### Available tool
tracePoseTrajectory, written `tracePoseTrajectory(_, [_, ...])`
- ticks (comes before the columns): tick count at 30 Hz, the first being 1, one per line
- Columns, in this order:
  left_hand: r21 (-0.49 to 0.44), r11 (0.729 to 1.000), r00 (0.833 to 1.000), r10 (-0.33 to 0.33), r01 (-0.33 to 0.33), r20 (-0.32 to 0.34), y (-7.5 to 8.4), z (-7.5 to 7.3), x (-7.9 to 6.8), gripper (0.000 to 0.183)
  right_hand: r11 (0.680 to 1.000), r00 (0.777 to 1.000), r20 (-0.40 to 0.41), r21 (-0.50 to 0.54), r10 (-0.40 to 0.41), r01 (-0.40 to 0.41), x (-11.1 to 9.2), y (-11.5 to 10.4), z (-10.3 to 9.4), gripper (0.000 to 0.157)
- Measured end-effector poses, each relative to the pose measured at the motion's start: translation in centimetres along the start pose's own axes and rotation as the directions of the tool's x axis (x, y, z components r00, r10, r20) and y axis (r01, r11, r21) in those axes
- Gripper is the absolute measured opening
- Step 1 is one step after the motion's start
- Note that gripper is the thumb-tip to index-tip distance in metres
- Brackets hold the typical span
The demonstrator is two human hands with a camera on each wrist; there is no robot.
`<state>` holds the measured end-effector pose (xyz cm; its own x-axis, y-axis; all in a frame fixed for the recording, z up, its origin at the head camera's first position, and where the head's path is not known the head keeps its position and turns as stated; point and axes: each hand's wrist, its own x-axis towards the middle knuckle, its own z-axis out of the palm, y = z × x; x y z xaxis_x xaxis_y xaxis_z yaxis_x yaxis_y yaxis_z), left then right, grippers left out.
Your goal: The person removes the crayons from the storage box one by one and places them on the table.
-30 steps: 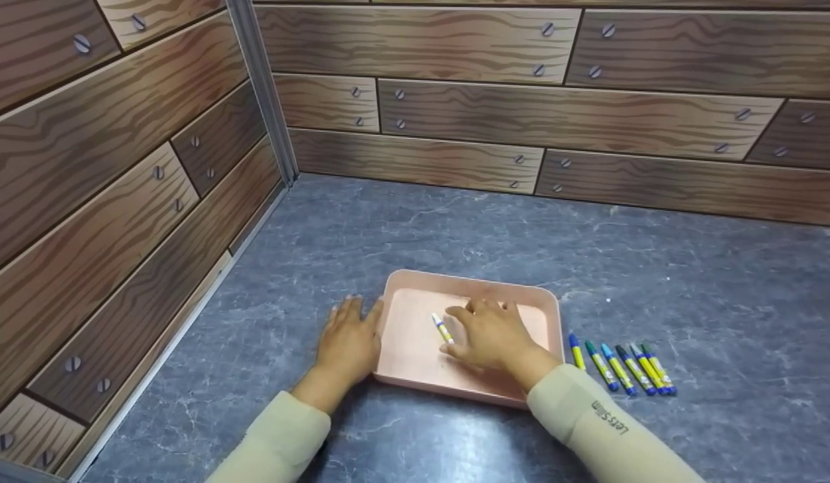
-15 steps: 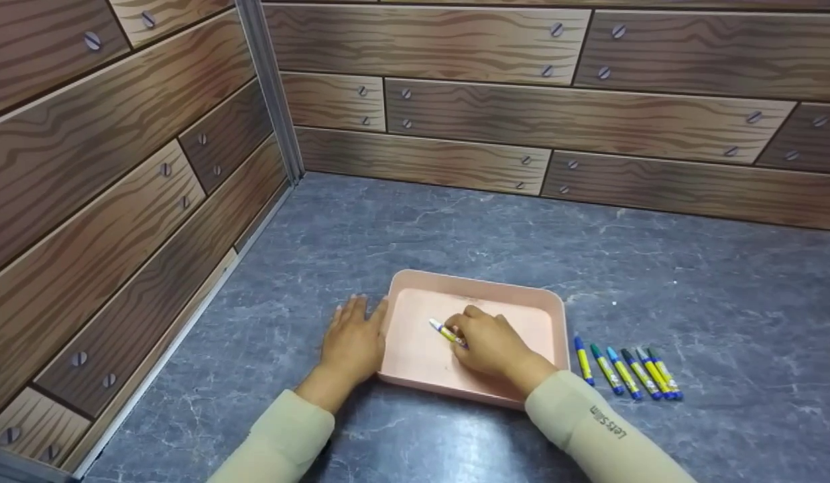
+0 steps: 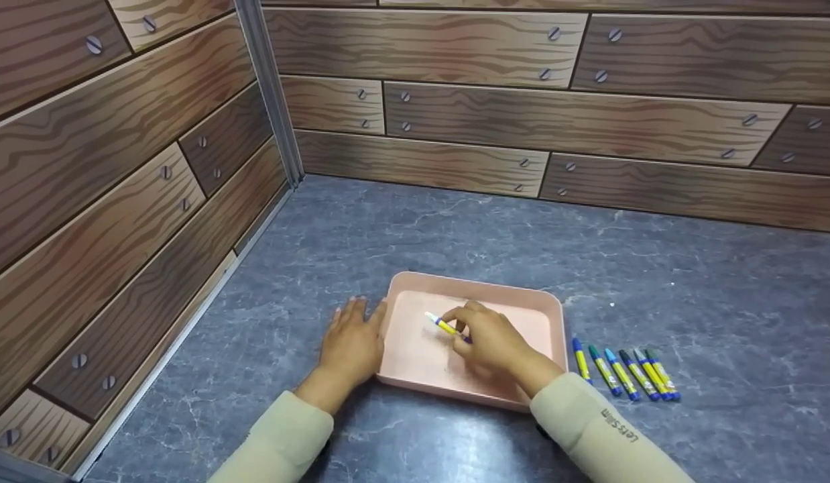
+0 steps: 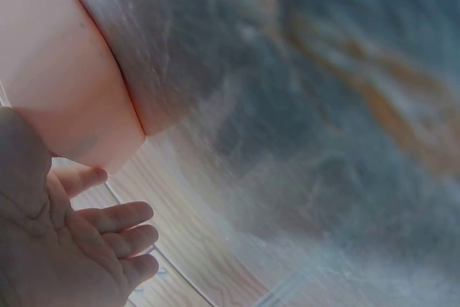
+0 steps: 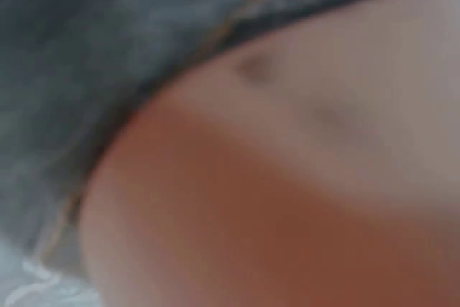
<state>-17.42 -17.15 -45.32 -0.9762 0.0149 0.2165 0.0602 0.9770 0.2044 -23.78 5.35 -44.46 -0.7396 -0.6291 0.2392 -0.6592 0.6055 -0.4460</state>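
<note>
Over the pink tray [image 3: 415, 362], my right hand [image 3: 492, 342] pinches a white crayon [image 3: 445, 327] with a yellow wrapper and blue end. Its white tip points to the far left, while its lower end is partly covered by the fingers. My left hand [image 3: 351, 345] lies against the tray's left side with its fingers extended. The left wrist view shows that hand [image 4: 79, 242] palm-side, thumb by the tray wall [image 4: 79, 84]. In the right wrist view only the blurred tray [image 5: 215, 177] fills the frame; the hand is out of it.
To the right of the tray lies a row of several crayons [image 3: 626, 372] with blue, green and dark tips. The grey marbled tabletop [image 3: 415, 228] meets plank-patterned walls [image 3: 455, 107] at the back and left.
My right hand has closed its fingers on the white crayon in the tray and tilted it slightly up and to the left. The left hand stays at the tray's side.
</note>
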Motion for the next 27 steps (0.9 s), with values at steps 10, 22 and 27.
tracePoseTrajectory(10, [-0.008, 1.0, 1.0, 0.015, -0.015, 0.002, 0.1, 0.3, -0.1, 0.044, 0.964, 0.995, -0.094, 0.266, 0.039, -0.013, -0.3, 0.0, -1.6, 0.031])
tracePoseTrajectory(22, [-0.025, 1.0, 0.999, -0.009, 0.01, 0.044, 0.1, 0.1, 0.0, 0.046, 0.936, 0.969, -0.196, 0.344, 0.152, -0.077, -1.7, 1.1, -5.0, 0.034])
tracePoseTrajectory(27, [-0.014, 1.0, 0.999, -0.004, 0.005, 0.044, 0.0, 0.0, 0.1, 0.046, 0.929, 0.948, -0.245, 0.355, 0.202, -0.106, -2.8, 2.8, -6.7, 0.033])
